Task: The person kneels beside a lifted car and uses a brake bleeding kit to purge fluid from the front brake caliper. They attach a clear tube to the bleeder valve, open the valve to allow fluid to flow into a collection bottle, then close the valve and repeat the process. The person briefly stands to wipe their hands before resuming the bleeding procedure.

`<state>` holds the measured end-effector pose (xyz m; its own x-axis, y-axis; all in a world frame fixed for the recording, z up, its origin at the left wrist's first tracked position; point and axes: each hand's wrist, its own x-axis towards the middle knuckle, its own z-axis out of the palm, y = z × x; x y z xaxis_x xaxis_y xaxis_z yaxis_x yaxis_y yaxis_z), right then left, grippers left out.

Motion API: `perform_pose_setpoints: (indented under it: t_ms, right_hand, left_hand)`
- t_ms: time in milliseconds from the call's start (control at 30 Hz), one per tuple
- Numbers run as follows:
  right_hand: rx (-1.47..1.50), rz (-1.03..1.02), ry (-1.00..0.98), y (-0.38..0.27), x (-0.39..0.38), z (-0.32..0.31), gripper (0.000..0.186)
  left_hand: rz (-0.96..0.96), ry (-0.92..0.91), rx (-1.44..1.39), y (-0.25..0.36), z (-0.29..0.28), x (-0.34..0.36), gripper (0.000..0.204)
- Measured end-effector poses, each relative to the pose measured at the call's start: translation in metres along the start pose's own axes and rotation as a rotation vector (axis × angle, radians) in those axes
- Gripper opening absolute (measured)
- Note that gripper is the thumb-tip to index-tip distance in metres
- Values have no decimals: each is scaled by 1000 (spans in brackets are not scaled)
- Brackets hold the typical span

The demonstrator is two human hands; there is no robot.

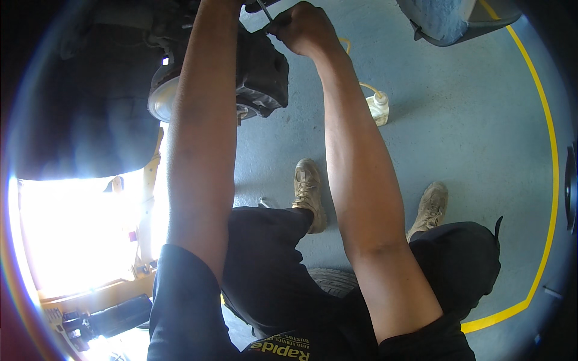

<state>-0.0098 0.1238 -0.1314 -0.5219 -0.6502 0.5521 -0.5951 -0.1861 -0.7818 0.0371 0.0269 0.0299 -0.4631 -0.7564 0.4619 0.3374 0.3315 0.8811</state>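
My left forearm reaches to the top edge, where my left hand is out of frame. My right hand (pixel 304 30) is curled on a thin metal rod (pixel 263 11) beside the underside of a raised vehicle. Just below it hangs a dark, bulky part (pixel 262 75), next to a metal brake disc (pixel 161 99) that my left forearm partly covers. A yellow hose (pixel 368 86) runs down behind my right arm into a translucent container (pixel 379 108) of pale liquid on the floor.
A dark wheel arch (pixel 84 120) fills the upper left, above a yellow lift structure (pixel 129 277). A tyre (pixel 331 280) lies behind my feet. A grey bin-like object (pixel 451 24) is at upper right. A yellow line (pixel 546 120) marks the blue-grey floor (pixel 469 138).
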Motion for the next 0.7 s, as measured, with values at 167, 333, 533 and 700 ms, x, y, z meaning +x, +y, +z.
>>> perform_pose_setpoints:
  t_ms: [167,333,533,700]
  right_hand:
    - [-29,4,-41,0,-1,-2,24]
    - [8,34,-54,2,1,-3,25]
    - [6,-28,20,5,-1,2,26]
    - [70,1,-37,4,-1,-2,25]
  left_hand:
    - [-1,14,5,4,3,-2,28]
    - [52,-16,-48,-1,7,-3,28]
    - [58,-5,-14,-2,7,-2,29]
    - [53,33,42,-4,8,-2,31]
